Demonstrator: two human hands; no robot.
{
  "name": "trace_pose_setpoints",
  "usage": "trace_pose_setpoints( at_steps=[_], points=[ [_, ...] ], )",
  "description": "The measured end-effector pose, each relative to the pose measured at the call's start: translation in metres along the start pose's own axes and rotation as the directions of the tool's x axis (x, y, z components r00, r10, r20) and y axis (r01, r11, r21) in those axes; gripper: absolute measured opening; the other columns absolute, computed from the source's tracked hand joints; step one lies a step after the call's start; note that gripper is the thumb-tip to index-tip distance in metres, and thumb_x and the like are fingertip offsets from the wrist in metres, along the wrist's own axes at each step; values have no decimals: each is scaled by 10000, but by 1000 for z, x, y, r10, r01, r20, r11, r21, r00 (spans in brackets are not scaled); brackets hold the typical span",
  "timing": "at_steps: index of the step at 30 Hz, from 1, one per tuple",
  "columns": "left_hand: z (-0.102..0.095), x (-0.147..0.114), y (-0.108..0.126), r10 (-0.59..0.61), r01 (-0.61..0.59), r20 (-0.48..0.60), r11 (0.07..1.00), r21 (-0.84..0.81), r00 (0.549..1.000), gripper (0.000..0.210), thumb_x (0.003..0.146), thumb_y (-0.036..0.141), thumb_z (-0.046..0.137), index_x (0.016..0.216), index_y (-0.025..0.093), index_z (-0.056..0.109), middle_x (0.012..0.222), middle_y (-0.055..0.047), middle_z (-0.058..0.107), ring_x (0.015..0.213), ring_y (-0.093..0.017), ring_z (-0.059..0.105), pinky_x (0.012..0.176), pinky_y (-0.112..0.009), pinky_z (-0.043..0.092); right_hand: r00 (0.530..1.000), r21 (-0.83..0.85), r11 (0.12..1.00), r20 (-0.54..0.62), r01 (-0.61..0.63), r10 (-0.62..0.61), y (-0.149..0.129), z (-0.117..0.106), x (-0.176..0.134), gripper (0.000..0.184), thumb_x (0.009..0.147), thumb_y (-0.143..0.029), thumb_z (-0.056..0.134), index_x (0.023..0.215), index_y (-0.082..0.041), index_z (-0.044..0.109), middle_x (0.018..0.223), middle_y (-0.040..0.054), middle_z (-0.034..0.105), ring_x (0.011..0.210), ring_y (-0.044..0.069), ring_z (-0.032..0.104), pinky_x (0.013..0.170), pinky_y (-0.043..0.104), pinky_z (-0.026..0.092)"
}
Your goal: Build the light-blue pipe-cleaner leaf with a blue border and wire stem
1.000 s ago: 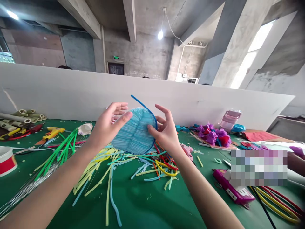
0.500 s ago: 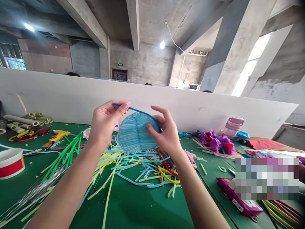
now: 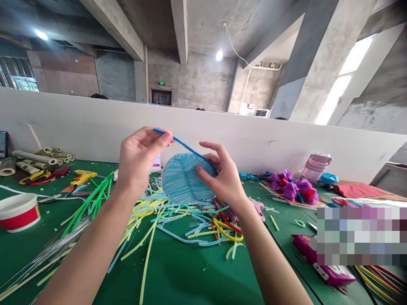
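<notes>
My left hand (image 3: 135,154) pinches one end of a thin blue pipe cleaner (image 3: 188,147) between thumb and fingers. A rounded, light blue leaf-like piece (image 3: 186,180), with a centre line and fine ribs, hangs from my right hand (image 3: 224,180). My right thumb lies on its front, other fingers are behind it, and the index finger is raised free. The pipe cleaner slants down to the piece's upper right edge, where my right hand holds both. Between the hands it stands apart from the upper left edge. Its far end is hidden behind my right hand.
Loose coloured strips (image 3: 143,250) and thin wires (image 3: 60,250) spread over the green table (image 3: 197,284). On the left are a paper cup (image 3: 23,216), yellow glue gun (image 3: 83,178) and bamboo pieces (image 3: 34,159). Purple flowers (image 3: 291,186) and a magenta box (image 3: 333,269) are right. A white partition (image 3: 79,127) stands behind.
My left hand has raised the pipe cleaner's end, widening the gap above the leaf-like piece. The piece has tilted slightly and sits a little further right. The whole view has shifted slightly.
</notes>
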State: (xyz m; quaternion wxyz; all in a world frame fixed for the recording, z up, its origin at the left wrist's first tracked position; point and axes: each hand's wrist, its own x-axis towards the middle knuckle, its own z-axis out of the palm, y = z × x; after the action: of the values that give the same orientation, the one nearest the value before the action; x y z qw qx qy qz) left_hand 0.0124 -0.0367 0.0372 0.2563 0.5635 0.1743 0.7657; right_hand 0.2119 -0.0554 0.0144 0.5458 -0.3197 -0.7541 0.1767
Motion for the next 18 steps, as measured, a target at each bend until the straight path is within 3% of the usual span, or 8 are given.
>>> trace_pose_setpoints(
  at_steps=[10,18],
  points=[
    [-4,2,4,34,-34,-3,997,72,999,126,755,315,819,795,242,725,798,-1,711,779,-155,666,788,-309,566,999,-9,1000,51,-16,16,-8,2,-2,528,834,-215,629,1338,-311,505,879,-18,673,745,165,593,706,330,452],
    [-14,3,7,67,-78,162,995,62,984,103,753,281,830,786,240,741,760,0,706,755,-156,646,765,-306,529,998,46,998,-35,-48,50,-5,0,-1,534,805,-231,657,1316,-306,522,855,-17,676,729,168,613,683,328,464]
  ],
)
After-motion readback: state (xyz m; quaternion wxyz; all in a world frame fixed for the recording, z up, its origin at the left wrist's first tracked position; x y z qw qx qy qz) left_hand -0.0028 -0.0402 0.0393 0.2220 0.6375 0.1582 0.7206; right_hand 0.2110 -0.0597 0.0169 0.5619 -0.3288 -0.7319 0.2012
